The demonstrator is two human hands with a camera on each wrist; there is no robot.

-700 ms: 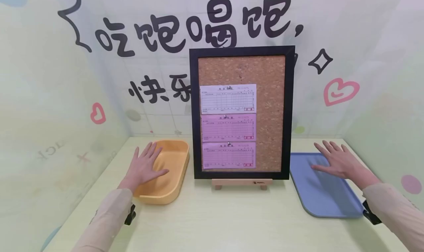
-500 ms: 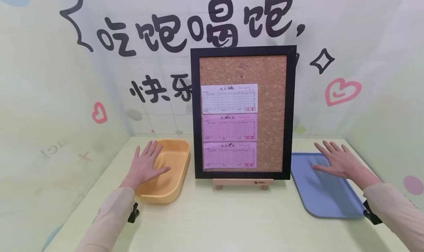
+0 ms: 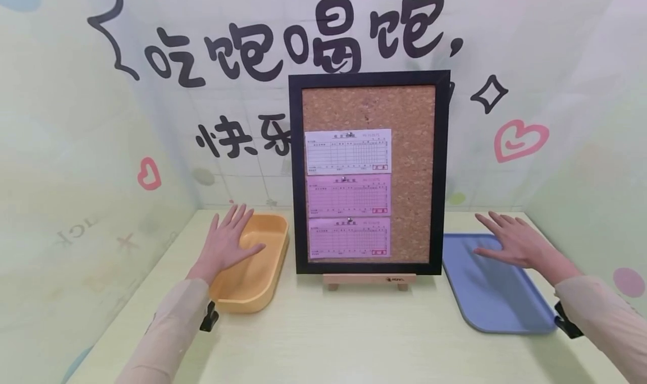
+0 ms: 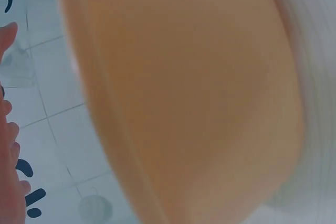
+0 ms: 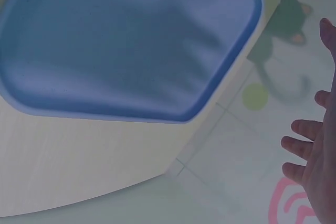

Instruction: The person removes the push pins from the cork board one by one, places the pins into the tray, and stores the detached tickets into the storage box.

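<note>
The orange tray (image 3: 263, 269) lies on the table (image 3: 364, 339) at eight o'clock from the corkboard (image 3: 369, 106). Over its outer side hangs the left hand (image 3: 224, 246), fingers and thumb spread, holding nothing. If this hand drops carelessly, the thumb or wrist could catch the tray's raised wall and probably slide or tip it.

The blue tray (image 3: 497, 300) lies at four o'clock, with the right hand (image 3: 513, 246) spread above it, gripping nothing; the right wrist view shows a blurred hand shadow on the tray floor. Its far inner corner comes up close to the board's frame, and whether the two touch I cannot tell. A sideways shove here might carry into the board.

The board leans on a small wooden easel (image 3: 370, 278) with narrow feet, so a knock high on the frame could well topple it or send it skidding.

Toward nine o'clock on the cork hang a white receipt slip (image 3: 349, 154), an upper pink slip (image 3: 349, 199) and a lower pink slip (image 3: 349, 241). Each shows one pin at its top, so a downward tug would likely tear the paper or pull the pin loose.
</note>
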